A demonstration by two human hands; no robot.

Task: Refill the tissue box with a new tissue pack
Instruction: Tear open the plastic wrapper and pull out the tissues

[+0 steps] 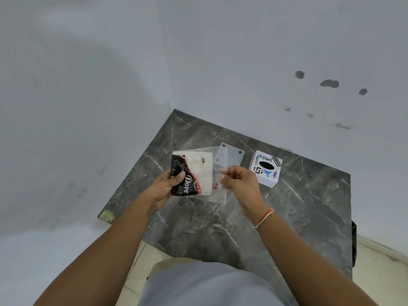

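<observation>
My left hand (167,186) grips a tissue pack (194,173) with a black and red "Dove" wrapper, held above the dark marble table (298,217). My right hand (240,181) pinches the clear plastic end of the wrapper (218,191) on the pack's right side. The white cube tissue box (266,168), covered in stickers and with a black oval opening on top, stands on the table just right of my right hand. A translucent flat panel with small holes (230,154) lies on the table behind the pack, left of the box.
The table sits in a corner between two pale walls (88,107). Its near edge ends just in front of my body. A pale tiled floor (379,272) shows at the right beyond the table's right edge.
</observation>
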